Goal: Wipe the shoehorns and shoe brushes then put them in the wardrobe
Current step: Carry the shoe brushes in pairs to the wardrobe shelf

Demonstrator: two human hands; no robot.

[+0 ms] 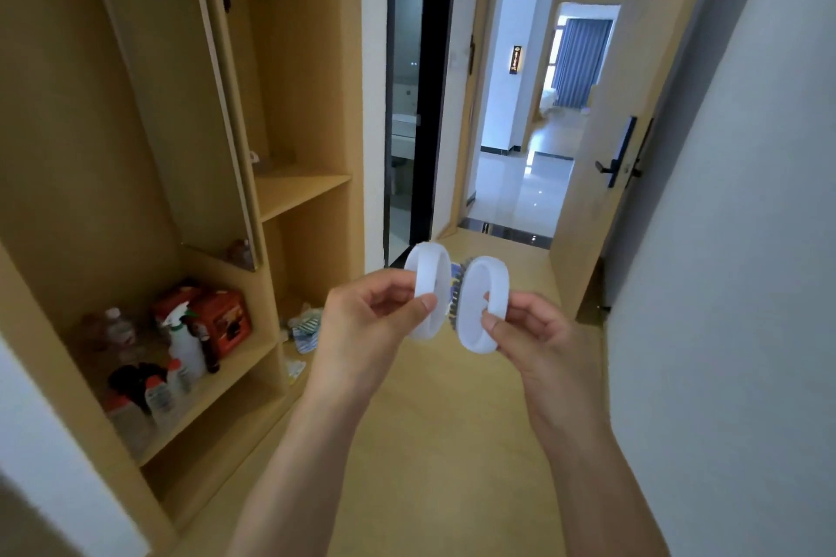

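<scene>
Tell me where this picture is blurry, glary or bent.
Head view: bottles on the wardrobe shelf are soft and smeared; glare shines off the hallway floor tiles; wide-angle lens bows the door frames; both hands' brushes, left and right, look slightly blown-out white.

Left of the fingers, the wardrobe shelf carries bottles, a white spray bottle and a red box.

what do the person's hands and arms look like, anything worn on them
Both forearms are bare up to the frame edge: no sleeves show. The left hand and right hand wear no gloves, and no rings, watch or bracelets show on the fingers or wrists. The nails that show are short and unpainted.
</scene>
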